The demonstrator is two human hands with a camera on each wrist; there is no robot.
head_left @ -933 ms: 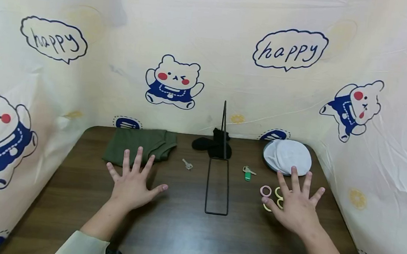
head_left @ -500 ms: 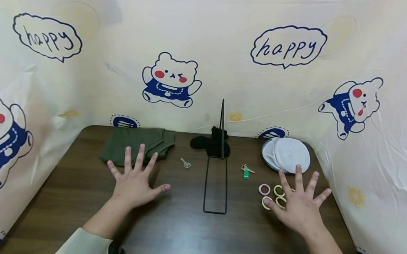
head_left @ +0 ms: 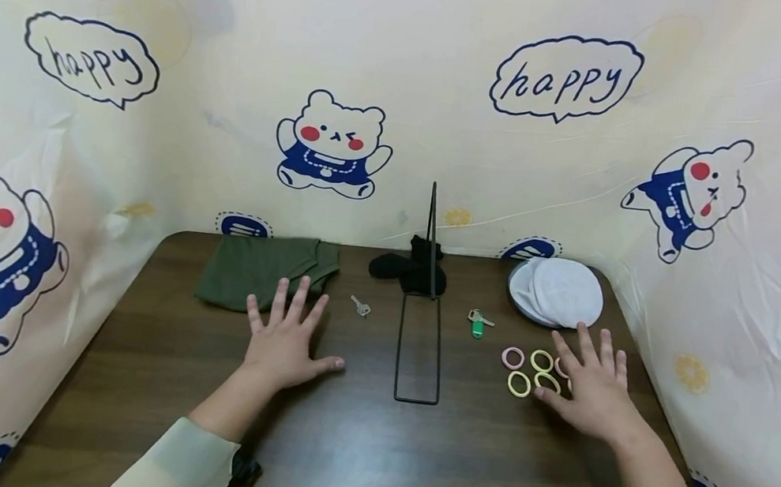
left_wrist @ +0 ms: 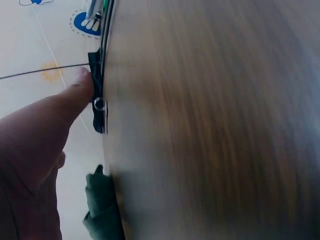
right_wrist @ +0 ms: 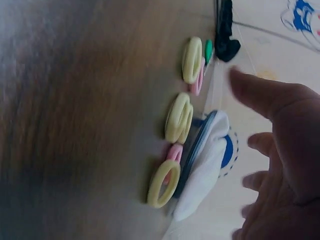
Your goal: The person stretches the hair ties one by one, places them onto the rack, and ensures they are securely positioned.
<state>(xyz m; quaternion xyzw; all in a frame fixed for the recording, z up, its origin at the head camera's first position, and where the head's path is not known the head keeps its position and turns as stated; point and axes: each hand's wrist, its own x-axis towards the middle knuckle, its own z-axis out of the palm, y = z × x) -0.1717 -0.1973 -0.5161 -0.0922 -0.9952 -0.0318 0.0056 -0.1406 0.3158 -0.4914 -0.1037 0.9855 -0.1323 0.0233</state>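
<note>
My left hand hovers with its fingers spread, over the table near a folded dark green cloth. A single key lies to the right of that hand. Nothing is in my right hand, whose fingers are stretched out beside several yellow and pink rings. In the right wrist view the thumb and fingers stay above the table, apart from the yellow rings. Part of the ring group is hidden under the right hand in the head view.
Mid-table stands a black wire frame with a tall upright, a black cloth item behind it. Keys with a green tag lie right of it. White cloth pieces rest on a dark round dish at the back right.
My left hand has shifted to the right, off the cloth's left part. The right hand has moved slightly right, its fingers closer together, uncovering more rings. The objects stay put; the head view shifts slightly.
</note>
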